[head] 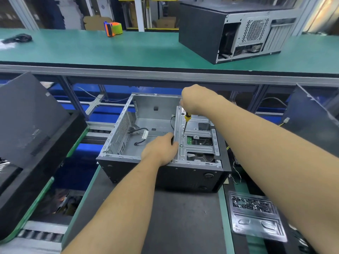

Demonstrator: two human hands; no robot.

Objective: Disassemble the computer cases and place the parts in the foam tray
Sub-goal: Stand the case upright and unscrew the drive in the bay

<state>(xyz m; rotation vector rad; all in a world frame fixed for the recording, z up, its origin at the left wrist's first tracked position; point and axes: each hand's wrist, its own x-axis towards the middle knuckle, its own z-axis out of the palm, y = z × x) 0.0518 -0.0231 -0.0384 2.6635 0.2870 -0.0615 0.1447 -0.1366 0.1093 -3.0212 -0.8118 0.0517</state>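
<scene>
The open computer case lies on its side on the dark mat; the left hand grips the drive cage edge (presumably to steady it); the right hand, fingers curled round the screwdriver, holds its tip upright on a cage screw.

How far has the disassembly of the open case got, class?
Done: the open case looks largely emptied, side panel off. In hand: the right hand drives a screwdriver into the drive cage, which the left hand steadies. Left: the cage, and the second case.
</scene>
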